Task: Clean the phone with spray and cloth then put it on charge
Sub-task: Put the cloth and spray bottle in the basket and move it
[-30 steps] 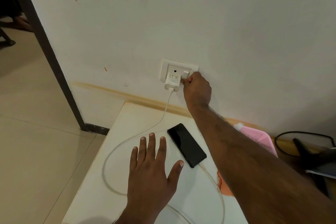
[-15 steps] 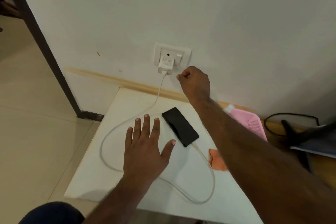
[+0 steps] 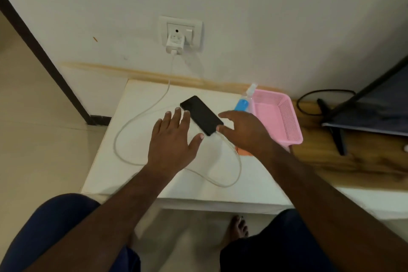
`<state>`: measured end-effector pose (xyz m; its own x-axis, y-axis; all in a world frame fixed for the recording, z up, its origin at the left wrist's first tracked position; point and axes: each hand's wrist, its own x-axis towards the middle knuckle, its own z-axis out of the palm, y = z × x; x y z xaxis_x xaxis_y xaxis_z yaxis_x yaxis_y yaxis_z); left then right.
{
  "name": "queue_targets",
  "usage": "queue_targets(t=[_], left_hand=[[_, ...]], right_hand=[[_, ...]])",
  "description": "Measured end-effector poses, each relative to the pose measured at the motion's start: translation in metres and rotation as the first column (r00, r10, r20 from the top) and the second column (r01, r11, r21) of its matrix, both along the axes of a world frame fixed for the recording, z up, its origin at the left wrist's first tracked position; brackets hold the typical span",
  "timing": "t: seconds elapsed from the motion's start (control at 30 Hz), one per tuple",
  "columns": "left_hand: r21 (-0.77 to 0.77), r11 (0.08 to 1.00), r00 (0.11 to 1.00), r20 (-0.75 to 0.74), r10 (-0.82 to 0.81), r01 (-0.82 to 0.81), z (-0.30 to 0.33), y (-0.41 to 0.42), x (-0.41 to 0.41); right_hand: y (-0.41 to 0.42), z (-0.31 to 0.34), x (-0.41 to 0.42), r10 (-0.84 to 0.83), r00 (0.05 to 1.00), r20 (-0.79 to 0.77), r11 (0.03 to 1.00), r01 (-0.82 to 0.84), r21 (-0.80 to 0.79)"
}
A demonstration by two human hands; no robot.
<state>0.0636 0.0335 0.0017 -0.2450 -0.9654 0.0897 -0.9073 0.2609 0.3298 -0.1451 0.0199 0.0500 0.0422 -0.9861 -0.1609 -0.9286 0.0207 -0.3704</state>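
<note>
phone plugged in, both hands loose beside it

phone (image 3: 201,115) lies flat, screen up and dark, on the white table (image 3: 136,172), set diagonally. white cable (image 3: 141,115) runs from its near end, loops wide over the tabletop and climbs to the charger (image 3: 174,43) seated in the wall socket (image 3: 181,32).

left hand (image 3: 171,141) flat on the table just left of the phone, fingers spread and straight, thumb tip close to the phone's edge; holds nothing. right hand (image 3: 245,131) hovers at the phone's near right corner, fingers relaxed and slightly bent, empty; contact with the phone cannot be told.

spray bottle (image 3: 244,100) stands against the pink basket (image 3: 284,117). orange cloth (image 3: 241,152) mostly hidden under the right wrist.

judgement: task looks close to done. no charging sign shows on the screen, so power is unconfirmed.

risks:
- the cable's slack loop lies under both forearms; a dragging wrist could snag it and pull the plug out of the phone or slide the phone toward the edge.
- the right hand is near the bottle; a careless sweep could tip it.
- socket switch position unclear.
</note>
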Motion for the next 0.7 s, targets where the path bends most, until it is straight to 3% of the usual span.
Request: queue_targets(t=[0.13, 0.27, 0.4, 0.53, 0.7], left_hand=[[0.05, 0.991, 0.992, 0.035, -0.123, 0.121, -0.002, -0.009, -0.025], [0.099, 0.979, 0.983, 0.019, -0.183, 0.18, -0.007, -0.017, -0.054], [0.234, 0.953, 0.981, -0.006, -0.194, 0.19, -0.012, -0.032, -0.092], [0.189, 0.947, 0.956, 0.088, -0.279, 0.259, -0.02, -0.05, -0.134], [0.253, 0.928, 0.911, 0.241, -0.335, 0.275, -0.039, -0.067, -0.167]], right_hand=[[0.029, -0.028, -0.03, -0.102, 0.994, -0.047, 0.991, 0.106, 0.081], [0.038, -0.048, -0.053, -0.208, 0.977, -0.048, 0.978, 0.209, 0.023], [0.041, -0.064, -0.069, -0.42, 0.907, -0.022, 0.907, 0.42, -0.008], [0.04, -0.074, -0.076, -0.551, 0.834, 0.045, 0.835, 0.55, 0.03], [0.039, -0.088, -0.082, -0.591, 0.807, 0.012, 0.806, 0.59, 0.048]])
